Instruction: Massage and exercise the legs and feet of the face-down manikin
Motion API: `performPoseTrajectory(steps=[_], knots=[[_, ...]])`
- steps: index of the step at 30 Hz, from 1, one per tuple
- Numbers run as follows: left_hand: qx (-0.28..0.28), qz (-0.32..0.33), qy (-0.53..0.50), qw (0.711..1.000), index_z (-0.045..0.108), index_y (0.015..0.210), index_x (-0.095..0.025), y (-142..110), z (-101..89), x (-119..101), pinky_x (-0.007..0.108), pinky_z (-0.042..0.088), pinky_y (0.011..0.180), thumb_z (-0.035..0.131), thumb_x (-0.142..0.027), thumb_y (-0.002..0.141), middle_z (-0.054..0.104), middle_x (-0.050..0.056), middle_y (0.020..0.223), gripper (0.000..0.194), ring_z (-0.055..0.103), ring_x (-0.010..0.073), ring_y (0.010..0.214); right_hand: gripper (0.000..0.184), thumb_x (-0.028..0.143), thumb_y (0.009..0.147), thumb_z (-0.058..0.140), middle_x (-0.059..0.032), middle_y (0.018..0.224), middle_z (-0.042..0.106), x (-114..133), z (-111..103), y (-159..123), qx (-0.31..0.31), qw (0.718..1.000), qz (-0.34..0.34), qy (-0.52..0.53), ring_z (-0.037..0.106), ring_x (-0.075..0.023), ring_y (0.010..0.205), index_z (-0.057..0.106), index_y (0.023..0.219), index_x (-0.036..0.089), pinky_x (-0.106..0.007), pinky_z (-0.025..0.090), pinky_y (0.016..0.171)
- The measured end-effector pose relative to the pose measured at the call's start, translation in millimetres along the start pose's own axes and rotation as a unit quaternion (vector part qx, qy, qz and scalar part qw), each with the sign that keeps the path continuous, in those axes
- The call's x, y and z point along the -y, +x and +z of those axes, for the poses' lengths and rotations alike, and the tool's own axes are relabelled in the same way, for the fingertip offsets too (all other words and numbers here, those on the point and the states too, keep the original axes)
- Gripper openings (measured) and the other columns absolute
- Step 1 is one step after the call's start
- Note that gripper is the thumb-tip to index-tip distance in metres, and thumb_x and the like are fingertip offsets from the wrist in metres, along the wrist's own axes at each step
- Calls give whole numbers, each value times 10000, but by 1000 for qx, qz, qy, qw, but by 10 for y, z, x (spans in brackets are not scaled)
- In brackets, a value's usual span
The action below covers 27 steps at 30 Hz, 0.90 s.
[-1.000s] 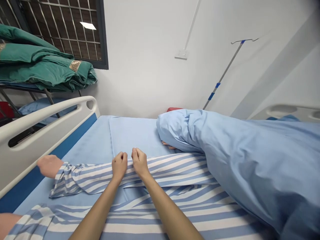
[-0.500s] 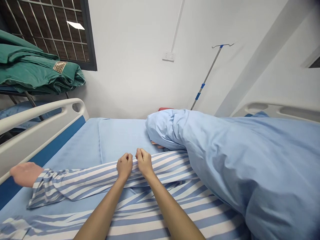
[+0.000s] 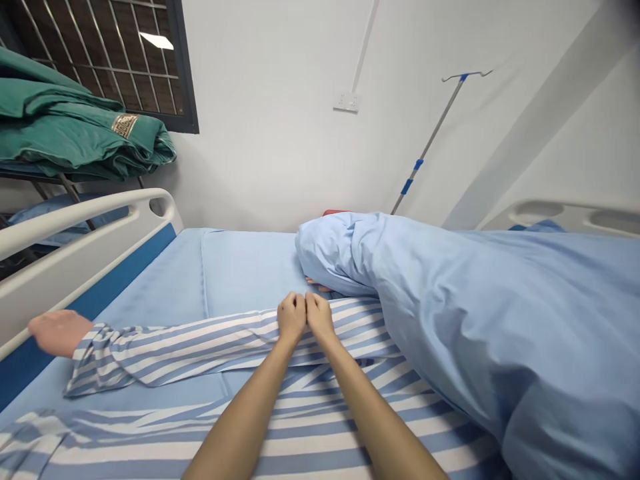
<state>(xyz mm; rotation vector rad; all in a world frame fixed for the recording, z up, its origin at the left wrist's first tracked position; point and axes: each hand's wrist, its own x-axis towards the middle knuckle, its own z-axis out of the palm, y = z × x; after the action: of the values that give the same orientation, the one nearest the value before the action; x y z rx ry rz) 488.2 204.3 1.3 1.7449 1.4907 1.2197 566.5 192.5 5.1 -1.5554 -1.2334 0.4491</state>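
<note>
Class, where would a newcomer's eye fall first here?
Probably the person's left hand and right hand, curled into fists side by side over a striped trouser leg, mid-picture. Next, the big blue quilt heaped across the right side, then the green bundle at upper left.

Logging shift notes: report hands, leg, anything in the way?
Left hand and right hand curled, side by side at the far striped trouser leg. Any grip unclear. Blue quilt close by on the right, not covering either hand.

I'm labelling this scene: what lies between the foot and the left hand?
Head view: a striped trouser leg lies between the foot and the left hand.
</note>
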Motion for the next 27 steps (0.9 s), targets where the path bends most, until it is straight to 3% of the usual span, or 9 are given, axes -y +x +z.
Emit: performPoseTrajectory(steps=[5,9,13,18,20,22,27], knots=[[22,-7,34,999,393,558,-205,-7,61,76,263,218,567,346,-304,808,462,-14,556,274,399,127,591,392,421,850,296,-10,514,502,-81,-166,33,-42,993,-20,-111,430,-141,526,421,551,200,-259,280,548],[81,-4,-20,997,350,529,-199,5,-108,138,241,248,558,340,-313,807,401,-34,520,301,393,111,568,374,421,856,269,-12,529,490,-182,-143,-15,-24,985,-23,-171,411,-146,531,383,571,206,-263,250,540],[82,-2,-15,997,358,506,-195,-25,-543,322,230,265,548,353,-309,792,376,-47,490,307,400,100,543,365,402,861,270,-22,548,502,-200,-112,-14,-20,980,-20,-198,423,-149,551,379,575,204,-262,239,541],[18,-29,4,999,376,499,-193,0,-1379,691,232,272,549,362,-305,771,383,-48,486,294,403,103,542,329,334,845,304,-50,580,533,-60,-47,-10,-5,968,-12,-250,436,-154,571,421,570,196,-272,219,540],[-21,-46,9,999,374,503,-196,55,-1733,839,233,272,542,359,-320,771,371,-49,476,296,397,105,533,337,336,841,308,-46,573,534,57,122,-78,16,973,-25,-227,448,-153,572,435,563,195,-269,231,543],[-62,-59,13,996,367,506,-199,111,-2050,993,235,271,542,360,-337,773,354,-52,467,300,387,108,528,367,366,846,296,-31,553,526,218,429,-209,47,984,-40,-168,459,-150,567,442,555,196,-261,257,548],[-120,-87,43,988,370,511,-203,133,-2542,1460,241,266,539,359,-357,783,344,-54,452,313,377,111,514,400,400,845,295,-1,527,509,836,1549,-702,178,982,-51,33,482,-135,557,444,535,197,-241,325,564]])
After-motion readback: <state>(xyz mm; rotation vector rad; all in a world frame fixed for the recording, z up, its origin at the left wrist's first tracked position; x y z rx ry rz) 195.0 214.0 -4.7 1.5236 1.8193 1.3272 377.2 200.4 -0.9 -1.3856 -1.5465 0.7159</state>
